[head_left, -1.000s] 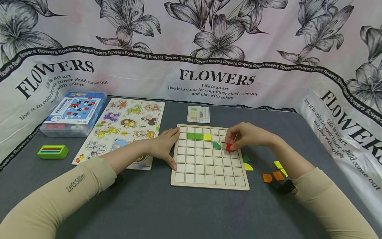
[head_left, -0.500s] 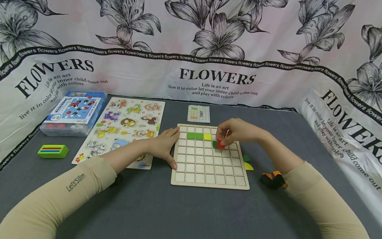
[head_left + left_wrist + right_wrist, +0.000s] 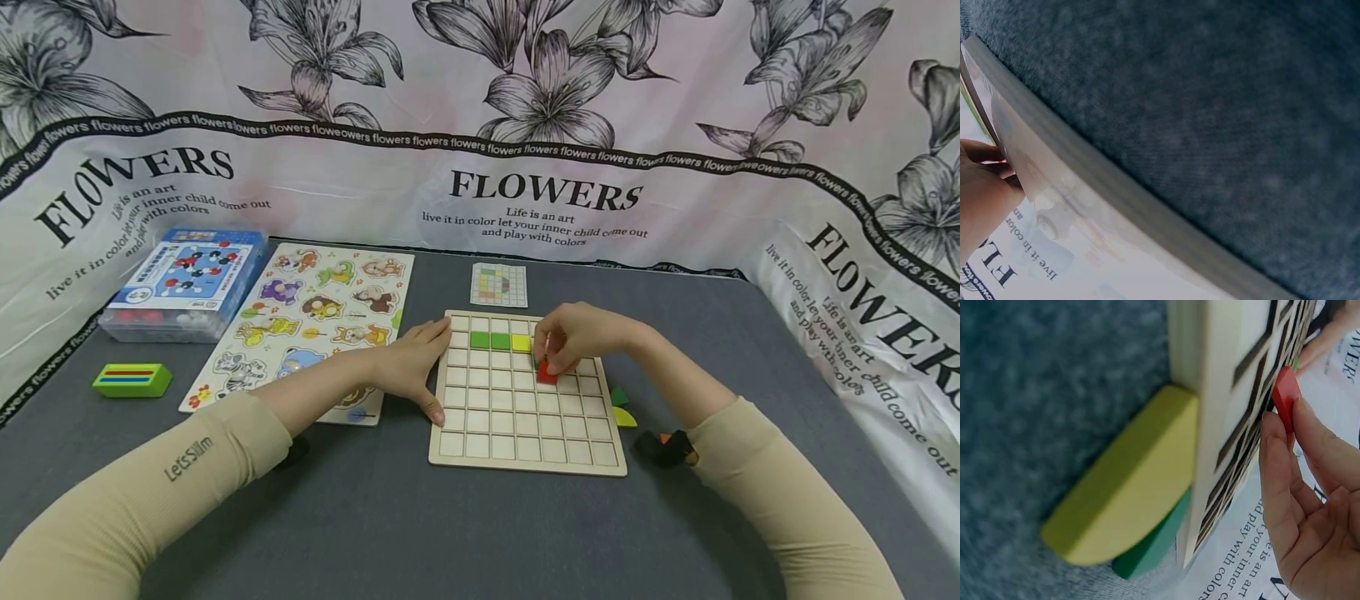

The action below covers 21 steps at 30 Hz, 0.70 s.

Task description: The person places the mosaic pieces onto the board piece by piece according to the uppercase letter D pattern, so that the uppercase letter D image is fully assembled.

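A wooden grid board (image 3: 480, 446) lies in the middle of the table. My right hand (image 3: 588, 333) pinches a red block (image 3: 548, 372) between thumb and fingers over the board's upper right squares; the right wrist view shows the red block (image 3: 1286, 397) tilted against the grid side. Two green squares (image 3: 490, 340) and a yellow square (image 3: 521, 343) sit in the second row. The dark green piece beside the red block is mostly covered by my fingers. My left hand (image 3: 408, 371) rests along the board's left edge, thumb and fingers spread.
By the board's right edge lie a yellow curved piece (image 3: 624, 417) and a dark green piece (image 3: 618, 396). A pattern card (image 3: 498, 285) sits behind the board. To the left are an animal puzzle board (image 3: 322, 279), a blue-lidded box (image 3: 187, 283) and a green block (image 3: 132, 381).
My right hand has carried the red block leftward across the board, and it now covers most of the dark green piece. The left hand stays in place.
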Available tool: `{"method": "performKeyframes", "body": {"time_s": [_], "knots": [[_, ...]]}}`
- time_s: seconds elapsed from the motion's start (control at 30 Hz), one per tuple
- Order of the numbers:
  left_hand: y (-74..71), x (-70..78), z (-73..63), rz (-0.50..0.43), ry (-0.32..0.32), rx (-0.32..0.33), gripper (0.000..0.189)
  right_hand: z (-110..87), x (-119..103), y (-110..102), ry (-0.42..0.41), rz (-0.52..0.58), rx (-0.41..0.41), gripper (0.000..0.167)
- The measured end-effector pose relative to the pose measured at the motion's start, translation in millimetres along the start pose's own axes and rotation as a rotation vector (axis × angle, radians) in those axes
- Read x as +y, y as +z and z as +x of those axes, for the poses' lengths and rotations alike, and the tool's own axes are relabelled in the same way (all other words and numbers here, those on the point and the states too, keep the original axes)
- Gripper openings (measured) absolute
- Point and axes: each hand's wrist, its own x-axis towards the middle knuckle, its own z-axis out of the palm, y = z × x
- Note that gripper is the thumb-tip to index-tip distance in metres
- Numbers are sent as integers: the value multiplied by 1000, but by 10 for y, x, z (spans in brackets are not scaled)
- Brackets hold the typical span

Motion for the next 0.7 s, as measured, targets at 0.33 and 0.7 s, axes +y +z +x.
{"method": "performKeyframes", "body": {"time_s": [0.33, 0.7], "knots": [[5, 1, 3, 2, 2, 6, 133, 8, -64, 50, -4, -74, 28, 9], [-1, 4, -9, 0, 0, 5, 134, 22, -45, 67, -18, -88, 38, 7]]}}
